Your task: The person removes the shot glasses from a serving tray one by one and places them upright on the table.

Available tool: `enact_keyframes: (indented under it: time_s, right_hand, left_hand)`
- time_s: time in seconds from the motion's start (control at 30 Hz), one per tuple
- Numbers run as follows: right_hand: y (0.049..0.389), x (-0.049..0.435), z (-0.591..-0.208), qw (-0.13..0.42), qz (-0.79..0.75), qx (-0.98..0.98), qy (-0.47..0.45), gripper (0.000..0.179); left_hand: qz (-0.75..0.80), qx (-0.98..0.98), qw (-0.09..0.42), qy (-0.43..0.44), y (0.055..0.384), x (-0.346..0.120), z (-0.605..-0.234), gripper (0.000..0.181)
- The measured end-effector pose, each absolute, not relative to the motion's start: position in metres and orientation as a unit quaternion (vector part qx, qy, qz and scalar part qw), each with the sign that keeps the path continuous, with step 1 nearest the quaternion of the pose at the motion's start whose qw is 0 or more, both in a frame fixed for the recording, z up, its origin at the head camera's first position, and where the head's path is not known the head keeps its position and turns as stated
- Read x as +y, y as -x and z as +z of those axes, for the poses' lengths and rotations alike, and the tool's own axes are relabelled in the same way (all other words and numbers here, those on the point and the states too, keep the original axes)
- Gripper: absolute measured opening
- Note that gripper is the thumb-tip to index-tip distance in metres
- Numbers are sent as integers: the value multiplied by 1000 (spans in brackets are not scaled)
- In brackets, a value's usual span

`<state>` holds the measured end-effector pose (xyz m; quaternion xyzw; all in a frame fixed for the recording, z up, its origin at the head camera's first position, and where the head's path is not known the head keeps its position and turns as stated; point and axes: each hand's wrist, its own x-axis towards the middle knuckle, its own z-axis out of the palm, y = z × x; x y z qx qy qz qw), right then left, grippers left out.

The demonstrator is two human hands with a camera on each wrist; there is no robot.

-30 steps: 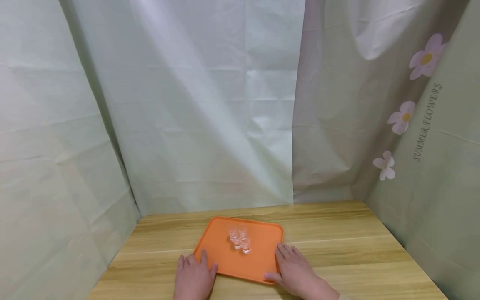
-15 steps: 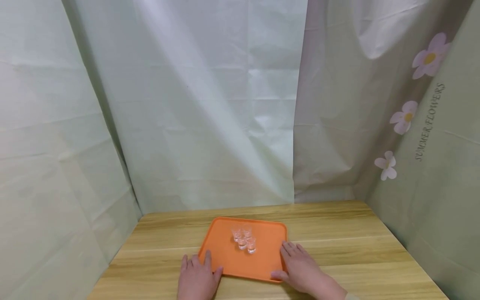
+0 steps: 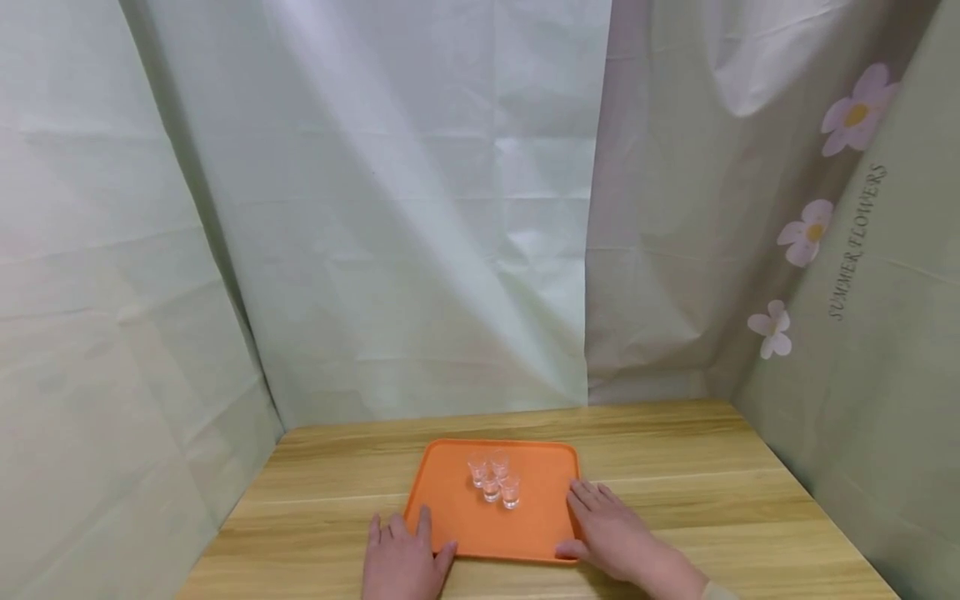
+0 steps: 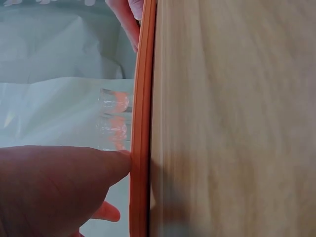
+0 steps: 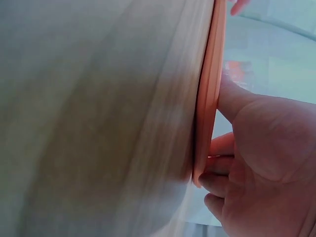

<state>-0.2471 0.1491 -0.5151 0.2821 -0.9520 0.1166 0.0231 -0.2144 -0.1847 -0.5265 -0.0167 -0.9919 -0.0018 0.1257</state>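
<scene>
An orange rectangular tray [image 3: 480,537] lies flat on the wooden table. Several small clear shot glasses [image 3: 511,492] stand upright in a cluster on it, a little behind its middle. My left hand [image 3: 405,562] touches the tray's front left corner, index finger over the left rim and thumb at the front rim. At the front right corner, my right hand [image 3: 618,533] rests straight fingers along the right side, its thumb at the front rim. The right wrist view shows those fingers against the outside of the tray's rim [image 5: 210,94]. In the left wrist view the thumb tip meets the rim [image 4: 141,123].
Wood-grain tabletop [image 3: 675,467] extends on both sides of the tray. A pale green cloth [image 3: 420,250] hangs behind the table, with more cloth at the left and right. Printed flowers [image 3: 806,233] and lettering mark the right side.
The tray has turned slightly, so its front edge now runs nearly straight across. It has shifted a little to the right with the glasses and both hands.
</scene>
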Motion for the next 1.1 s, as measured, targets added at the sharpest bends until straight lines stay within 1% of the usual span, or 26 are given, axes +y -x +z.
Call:
enact_keyframes:
  time_s: [0.2, 0.37, 0.67, 0.8, 1.1]
  right_hand:
    - [249, 157, -511, 20, 123, -946, -298, 91]
    - [251, 162, -508, 15, 140, -944, -300, 92]
    - [255, 177, -511, 1, 182, -933, -311, 93]
    - [256, 184, -513, 0, 192, -929, -317, 93]
    - [258, 191, -513, -14, 194, -929, -315, 94]
  left_hand:
    - [-4, -993, 118, 15, 212, -180, -528, 79]
    - [11, -993, 120, 20, 207, -177, -531, 77]
    - [24, -985, 154, 66, 197, -175, -537, 76]
    - [16, -984, 160, 83, 194, -175, -540, 75]
    - [-4, -990, 114, 85, 189, -174, -539, 72]
